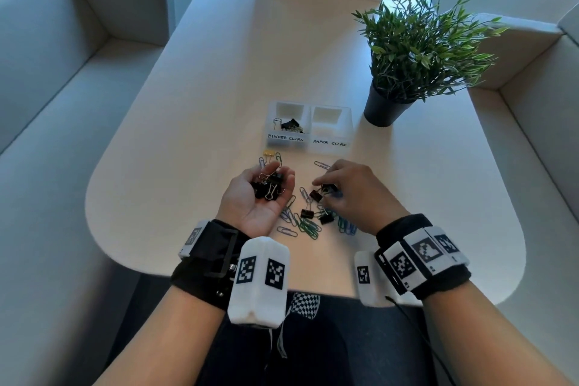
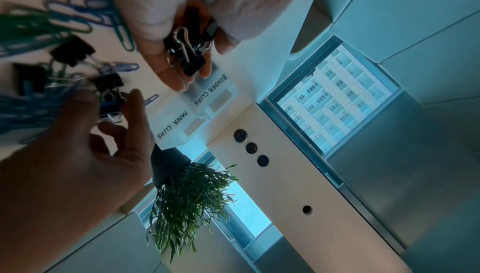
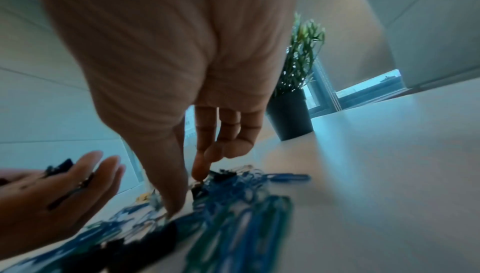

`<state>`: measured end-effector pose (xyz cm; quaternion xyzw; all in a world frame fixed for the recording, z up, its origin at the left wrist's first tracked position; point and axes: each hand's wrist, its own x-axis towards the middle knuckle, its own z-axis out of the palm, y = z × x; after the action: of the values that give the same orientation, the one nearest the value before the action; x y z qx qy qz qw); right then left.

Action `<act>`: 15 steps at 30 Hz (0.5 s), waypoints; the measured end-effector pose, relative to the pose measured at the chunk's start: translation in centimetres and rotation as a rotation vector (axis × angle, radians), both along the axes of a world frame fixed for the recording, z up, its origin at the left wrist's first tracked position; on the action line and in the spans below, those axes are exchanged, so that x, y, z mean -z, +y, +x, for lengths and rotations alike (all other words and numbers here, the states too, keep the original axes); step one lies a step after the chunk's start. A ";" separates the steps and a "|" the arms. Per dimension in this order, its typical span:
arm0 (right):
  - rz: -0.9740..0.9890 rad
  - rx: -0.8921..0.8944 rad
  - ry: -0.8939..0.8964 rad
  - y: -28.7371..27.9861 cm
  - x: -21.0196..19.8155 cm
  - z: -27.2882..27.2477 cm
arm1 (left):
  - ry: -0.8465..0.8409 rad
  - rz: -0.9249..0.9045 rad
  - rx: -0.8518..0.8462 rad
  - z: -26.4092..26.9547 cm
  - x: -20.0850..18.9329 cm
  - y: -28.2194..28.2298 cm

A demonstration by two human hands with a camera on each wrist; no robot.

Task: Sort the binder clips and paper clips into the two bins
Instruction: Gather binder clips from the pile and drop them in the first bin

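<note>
My left hand lies palm up over the table, its fingers curled round several black binder clips, seen close in the left wrist view. My right hand reaches down into the loose pile, and its thumb and forefinger pinch a black binder clip. More black binder clips lie among blue and green paper clips. Beyond the pile stand the bin labelled BINDER CLIPS, with a few clips inside, and the bin labelled PAPER CLIPS.
A potted plant stands just right of the bins. A yellow binder clip and a few paper clips lie in front of the left bin. Grey sofas flank the table; its rounded near edge is by my wrists.
</note>
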<state>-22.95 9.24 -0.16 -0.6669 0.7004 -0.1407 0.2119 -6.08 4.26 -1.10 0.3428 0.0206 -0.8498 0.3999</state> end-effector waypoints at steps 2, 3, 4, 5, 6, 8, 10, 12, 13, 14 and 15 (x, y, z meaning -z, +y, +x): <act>0.033 -0.038 0.030 -0.3 0.0 0.4 | -0.004 -0.004 -0.004 0.1 -0.1 -0.1; 0.034 -0.054 0.045 -0.5 0.0 0.5 | -0.006 -0.006 -0.006 0.2 -0.1 -0.1; 0.032 -0.070 0.057 -0.6 -0.1 0.6 | -0.008 -0.006 -0.006 0.2 -0.1 -0.1; 0.032 -0.082 0.064 -0.7 -0.2 0.7 | -0.012 -0.006 -0.006 0.3 0.0 -0.1; 0.038 -0.091 0.067 -0.8 -0.3 0.8 | -0.015 -0.005 -0.003 0.3 0.0 -0.1; 0.040 -0.101 0.059 -0.9 -0.5 1.0 | -0.018 -0.004 -0.002 0.3 0.0 -0.1; 0.027 -0.107 0.057 -0.9 -0.5 1.0 | -0.018 -0.004 -0.001 0.4 0.1 0.0; 0.018 -0.115 0.067 -0.9 -0.4 1.1 | -0.026 -0.004 0.002 0.4 0.1 0.0; 0.019 -0.115 0.070 -0.9 -0.4 1.1 | -0.028 -0.004 0.001 0.5 0.1 0.0; 0.021 -0.116 0.073 -0.9 -0.3 1.1 | -0.029 -0.004 0.000 0.5 0.1 0.0; 0.021 -0.117 0.079 -1.0 -0.4 1.1 | -0.030 -0.005 -0.002 0.6 0.1 -0.1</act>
<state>-21.83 8.27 0.19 -0.7097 0.6693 -0.0943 0.1989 -5.52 4.16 -1.20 0.3545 0.0129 -0.8441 0.4021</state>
